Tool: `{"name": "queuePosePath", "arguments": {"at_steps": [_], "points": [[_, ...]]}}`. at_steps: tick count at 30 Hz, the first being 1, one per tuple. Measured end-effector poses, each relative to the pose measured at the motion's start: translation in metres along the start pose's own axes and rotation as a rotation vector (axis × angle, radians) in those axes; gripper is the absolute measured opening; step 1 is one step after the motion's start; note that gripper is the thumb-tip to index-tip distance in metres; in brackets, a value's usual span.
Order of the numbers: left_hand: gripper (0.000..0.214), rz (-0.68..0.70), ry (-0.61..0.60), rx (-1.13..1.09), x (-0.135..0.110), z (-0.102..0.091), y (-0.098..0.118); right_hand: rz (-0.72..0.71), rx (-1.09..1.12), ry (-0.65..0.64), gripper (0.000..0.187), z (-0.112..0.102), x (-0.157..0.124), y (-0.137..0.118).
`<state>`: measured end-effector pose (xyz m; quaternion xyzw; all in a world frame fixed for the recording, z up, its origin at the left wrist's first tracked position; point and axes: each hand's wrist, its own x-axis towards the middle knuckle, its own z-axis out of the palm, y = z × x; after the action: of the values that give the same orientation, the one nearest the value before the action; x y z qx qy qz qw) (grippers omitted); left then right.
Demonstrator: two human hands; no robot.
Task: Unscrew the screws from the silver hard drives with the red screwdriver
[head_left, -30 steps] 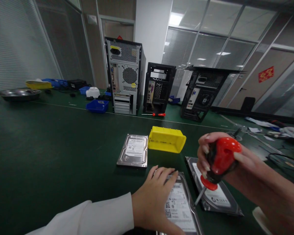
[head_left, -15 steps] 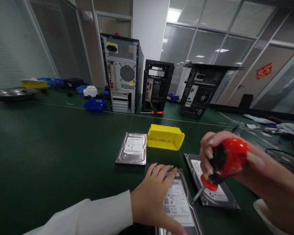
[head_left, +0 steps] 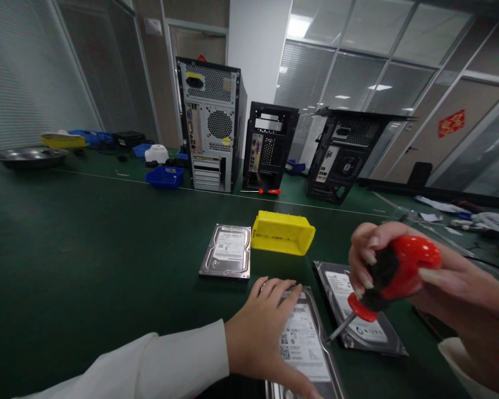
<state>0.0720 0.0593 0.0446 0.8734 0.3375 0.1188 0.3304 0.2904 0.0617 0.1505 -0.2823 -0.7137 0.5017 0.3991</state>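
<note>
My left hand (head_left: 260, 332) lies flat, fingers spread, on the nearest hard drive (head_left: 305, 349) and presses it onto the green table (head_left: 87, 266). My right hand (head_left: 399, 277) is wrapped round the red and black handle of a screwdriver (head_left: 393, 271). Its metal shaft slants down to the left, and the tip rests at the right edge of the drive under my left hand. A second hard drive (head_left: 360, 316) lies just to the right, under the screwdriver. A third hard drive (head_left: 227, 257) lies further off, beside a yellow bin (head_left: 281, 233).
Three computer cases (head_left: 213, 130) stand in a row at the back, with a small red screwdriver (head_left: 270, 191) lying before them. Blue bins (head_left: 165, 177), a metal bowl (head_left: 29, 157) and a yellow tray are at the far left. Cables and papers (head_left: 461, 213) clutter the right.
My right hand with the screwdriver has drifted a little to the right and the handle has tilted lower. My left hand has stayed on the drive.
</note>
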Motion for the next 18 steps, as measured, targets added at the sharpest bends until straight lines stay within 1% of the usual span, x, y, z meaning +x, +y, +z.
{"name": "queuePosePath", "arguments": {"at_steps": [3,4,7,9,12,14,15,16,18], "points": [[0.117,0.006,0.018,-0.010,-0.001,0.001,0.000,0.028,0.014,0.108,0.021,0.006,-0.004,-0.005],[0.117,0.010,0.017,-0.015,-0.001,0.001,0.000,0.013,0.051,0.120,0.022,0.007,-0.003,-0.004],[0.116,0.017,0.012,-0.026,-0.002,-0.001,0.002,-0.038,0.186,0.094,0.024,0.009,0.002,0.003],[0.115,0.012,0.004,-0.027,-0.003,-0.001,0.002,-0.062,0.228,0.126,0.023,0.008,0.007,0.008],[0.117,0.010,0.008,-0.029,-0.003,0.000,0.001,-0.061,0.236,0.249,0.015,0.003,0.013,0.007],[0.113,0.006,0.046,-0.036,-0.003,0.001,0.000,-0.078,0.246,0.344,0.010,-0.006,0.015,0.000],[0.105,0.001,0.074,-0.045,-0.002,0.002,-0.001,-0.100,0.252,0.408,0.012,-0.011,0.015,-0.004],[0.091,-0.006,0.106,-0.061,-0.002,0.001,-0.002,-0.124,0.254,0.491,0.014,-0.017,0.014,-0.007],[0.057,-0.020,0.177,-0.120,0.001,0.000,-0.005,-0.186,0.259,0.642,0.018,-0.029,0.013,-0.013]]}}
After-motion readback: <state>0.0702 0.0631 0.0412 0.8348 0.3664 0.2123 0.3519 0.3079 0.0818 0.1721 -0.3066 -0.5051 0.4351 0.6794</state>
